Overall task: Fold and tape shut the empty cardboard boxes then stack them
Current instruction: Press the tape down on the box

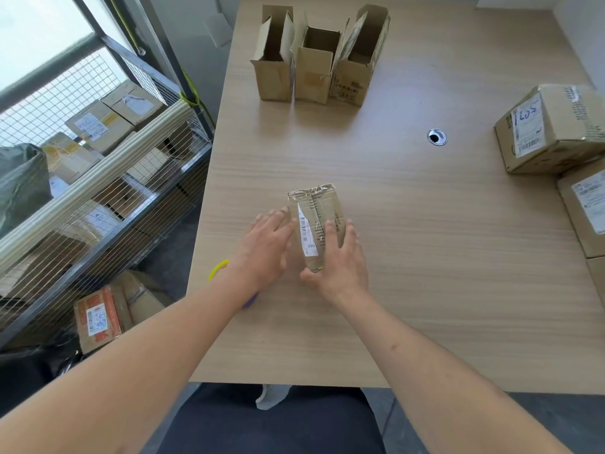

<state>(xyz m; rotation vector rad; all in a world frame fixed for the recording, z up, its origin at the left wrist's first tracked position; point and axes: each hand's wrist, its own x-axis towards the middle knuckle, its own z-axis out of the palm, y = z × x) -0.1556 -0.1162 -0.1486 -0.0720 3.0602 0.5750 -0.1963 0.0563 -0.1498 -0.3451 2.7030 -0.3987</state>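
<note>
A small closed cardboard box [319, 211], wrapped in shiny clear tape and bearing a white barcode label, lies on the wooden table [425, 257] in front of me. My left hand [266, 247] presses its straight fingers against the box's left side. My right hand [340, 260] lies over the box's right top, fingers straight, thumb at the near end. Three open boxes [314, 60] stand upright in a row at the table's far side, flaps up. A yellow and purple tape tool [218, 268] peeks out from under my left wrist.
Taped boxes [553, 129] with labels sit at the table's right edge, another [586, 208] nearer. A round cable hole [437, 136] is in the tabletop. Left of the table stands a wire cage cart [98, 178] full of parcels, with more parcels on the floor.
</note>
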